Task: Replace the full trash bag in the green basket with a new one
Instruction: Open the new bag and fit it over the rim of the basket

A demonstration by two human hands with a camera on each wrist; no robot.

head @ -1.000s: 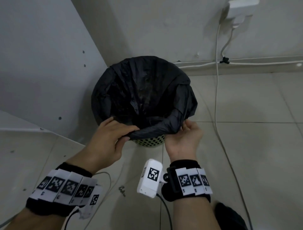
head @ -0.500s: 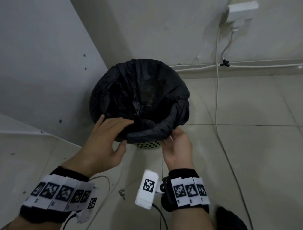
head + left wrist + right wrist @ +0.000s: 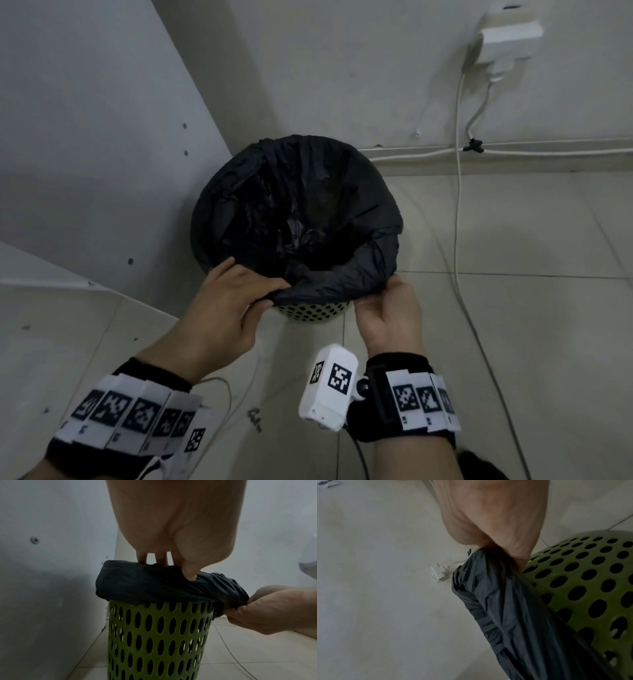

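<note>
A green perforated basket [image 3: 313, 311] [image 3: 159, 639] [image 3: 587, 582] stands in the corner on the tiled floor. A black trash bag [image 3: 294, 212] [image 3: 154, 585] [image 3: 518, 608] lines it, its edge folded down over the rim. My left hand [image 3: 239, 298] [image 3: 180, 566] pinches the bag's edge at the near left of the rim, thumb outside and fingers over the top. My right hand [image 3: 385, 308] [image 3: 254, 609] [image 3: 503, 550] grips a gathered bunch of the bag's edge at the near right, just below the rim.
A white cabinet panel [image 3: 85, 154] stands close on the basket's left and the wall [image 3: 342, 68] behind it. A white cable [image 3: 457, 212] hangs from a wall plug [image 3: 503, 37] and runs down across the floor on the right. A thin cable and a small clip [image 3: 255, 418] lie near my wrists.
Both hands stayed on the bag's near edge. The right hand moved outward to the right along the rim and now bunches the edge lower on the basket's side.
</note>
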